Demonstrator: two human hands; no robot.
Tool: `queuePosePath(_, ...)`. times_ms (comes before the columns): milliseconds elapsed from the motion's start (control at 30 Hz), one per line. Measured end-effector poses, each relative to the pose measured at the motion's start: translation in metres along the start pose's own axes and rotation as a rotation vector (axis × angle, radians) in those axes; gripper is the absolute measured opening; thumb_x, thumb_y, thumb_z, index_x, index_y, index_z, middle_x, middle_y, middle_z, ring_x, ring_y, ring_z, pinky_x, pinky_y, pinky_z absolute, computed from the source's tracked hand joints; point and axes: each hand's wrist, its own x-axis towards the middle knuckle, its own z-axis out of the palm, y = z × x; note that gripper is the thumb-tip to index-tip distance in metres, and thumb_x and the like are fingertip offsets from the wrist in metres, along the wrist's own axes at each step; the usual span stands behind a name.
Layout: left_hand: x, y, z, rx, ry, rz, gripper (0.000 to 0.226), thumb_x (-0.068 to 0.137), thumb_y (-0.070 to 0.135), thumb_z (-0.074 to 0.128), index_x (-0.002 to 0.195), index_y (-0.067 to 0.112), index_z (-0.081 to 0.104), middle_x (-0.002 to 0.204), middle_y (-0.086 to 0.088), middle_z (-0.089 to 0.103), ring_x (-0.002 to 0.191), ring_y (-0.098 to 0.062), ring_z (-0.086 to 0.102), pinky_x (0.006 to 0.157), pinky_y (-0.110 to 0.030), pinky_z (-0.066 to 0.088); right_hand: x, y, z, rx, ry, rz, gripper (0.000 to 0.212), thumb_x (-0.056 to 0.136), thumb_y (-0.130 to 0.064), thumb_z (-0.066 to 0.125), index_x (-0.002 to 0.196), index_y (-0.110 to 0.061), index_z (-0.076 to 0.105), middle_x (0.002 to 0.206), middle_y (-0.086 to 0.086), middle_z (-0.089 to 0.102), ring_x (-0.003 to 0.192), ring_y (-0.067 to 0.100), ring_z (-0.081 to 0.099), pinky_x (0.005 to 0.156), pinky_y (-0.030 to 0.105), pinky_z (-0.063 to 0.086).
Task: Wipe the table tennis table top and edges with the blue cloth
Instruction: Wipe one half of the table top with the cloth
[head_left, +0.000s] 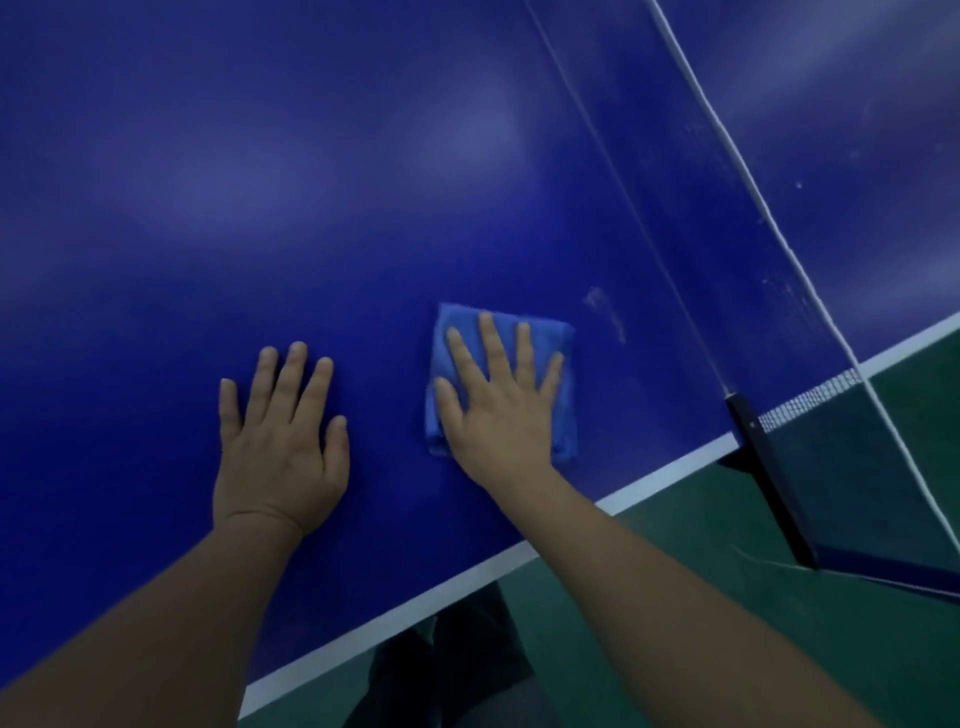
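Mid-wipe, we reckon. Our right hand (501, 410) is flat with fingers spread, pressing the folded cloth (567, 410) onto the desk (363, 208) near the net (810, 400). Our left hand (278, 441) is flat and holds nothing. A smudge (605, 312) is left just beyond the cloth, and the side edge (649, 480) is likely still to do.

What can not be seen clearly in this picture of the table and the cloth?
Head view only:
- blue cloth: its middle is covered by the right hand; its underside faces the table top.
- table top: far end and left side cut off by the picture edges.
- net: far part cut off by the top edge.
- pale smear near the blue cloth: too blurred to tell dust from scratch.
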Motion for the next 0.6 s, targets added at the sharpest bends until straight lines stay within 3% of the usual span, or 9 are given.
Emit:
queuePosePath(133, 0.001, -0.001, 0.0, 0.0, 0.005, -0.005, 0.065, 0.097, 0.043, 0.024, 0.156, 0.016, 0.029, 0.166, -0.004, 0.014, 0.155, -0.021, 0.0, 0.123, -0.053, -0.004, -0.076, 0.062, 0.004, -0.015, -0.002, 0.183, 0.061, 0.1, -0.062, 0.017, 0.158, -0.042, 0.014, 0.169, -0.01, -0.001, 0.155, 0.028, -0.009, 0.118, 0.069, 0.0)
queuePosePath(233, 0.001, -0.001, 0.002, 0.01, -0.001, 0.0, 0.064, 0.097, 0.042, 0.025, 0.155, 0.015, 0.031, 0.166, -0.005, 0.017, 0.155, -0.023, 0.002, 0.123, -0.055, -0.002, -0.062, 0.048, 0.005, 0.033, -0.037, 0.299, 0.064, 0.098, -0.063, 0.011, 0.158, -0.042, 0.007, 0.169, -0.007, -0.005, 0.154, 0.031, -0.012, 0.117, 0.07, -0.003)
queuePosePath(300, 0.001, -0.001, 0.0, 0.006, -0.008, -0.004, 0.065, 0.096, 0.042, 0.026, 0.155, 0.015, 0.031, 0.166, -0.006, 0.017, 0.155, -0.023, 0.002, 0.123, -0.055, -0.002, -0.022, 0.012, 0.004, 0.059, -0.027, 0.224, 0.065, 0.096, -0.063, 0.009, 0.158, -0.043, 0.002, 0.167, -0.008, -0.015, 0.153, 0.032, -0.018, 0.115, 0.068, -0.012)
queuePosePath(400, 0.002, 0.001, -0.003, 0.005, -0.012, -0.004, 0.066, 0.095, 0.042, 0.024, 0.155, 0.015, 0.031, 0.166, -0.005, 0.014, 0.155, -0.023, 0.002, 0.123, -0.054, -0.002, 0.058, -0.053, 0.003, 0.114, 0.037, 0.013, 0.063, 0.098, -0.058, 0.017, 0.159, -0.04, 0.013, 0.169, -0.004, -0.004, 0.153, 0.035, -0.013, 0.113, 0.066, -0.021)
queuePosePath(600, 0.003, -0.001, -0.001, 0.03, -0.021, -0.02, 0.068, 0.095, 0.048, 0.02, 0.157, 0.02, 0.027, 0.166, 0.0, 0.006, 0.155, -0.018, -0.005, 0.124, -0.053, -0.003, 0.217, -0.095, -0.028, 0.131, 0.008, -0.003, 0.061, 0.101, -0.057, 0.023, 0.159, -0.039, 0.017, 0.169, -0.003, 0.005, 0.154, 0.037, -0.004, 0.112, 0.071, -0.014)
